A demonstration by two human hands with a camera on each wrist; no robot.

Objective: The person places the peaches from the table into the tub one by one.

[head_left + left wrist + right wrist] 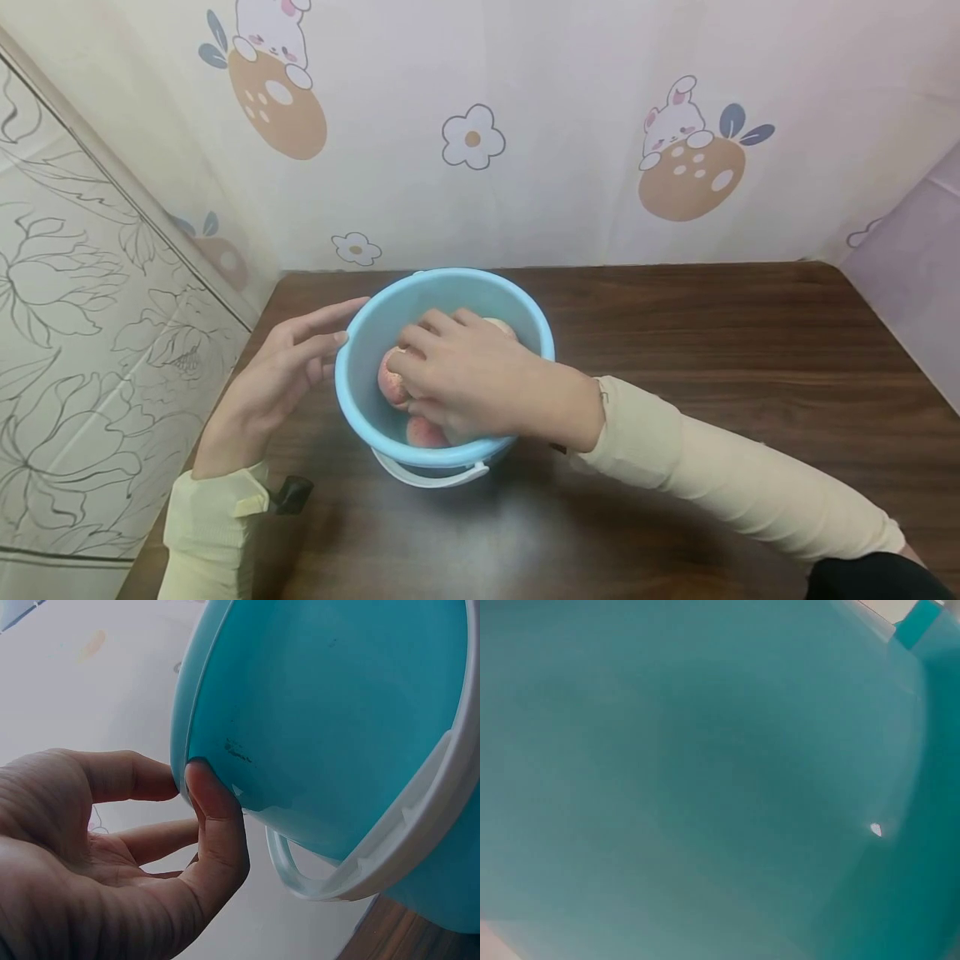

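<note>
A light blue plastic bucket (352,400) stands upright on the table with round fruit inside. My left hand (281,367) is at its left side, thumb and fingers pinching the rim, as the left wrist view also shows. Down inside the bucket, my right hand (468,375) has its fingers curled over a reddish, yellow-speckled peach (392,379). A second pinkish peach (426,432) lies below that hand, near the front wall. Beyond the knuckles shows part of a pale round thing (501,327). The right wrist view holds mostly the blurred blue bucket wall (705,780).
The bucket's white handle (431,478) hangs down at the front. Dark brown wood-grain table (712,350) extends to the right. A patterned curtain (555,125) rises behind the table, and a flower-print panel (82,350) stands along the left.
</note>
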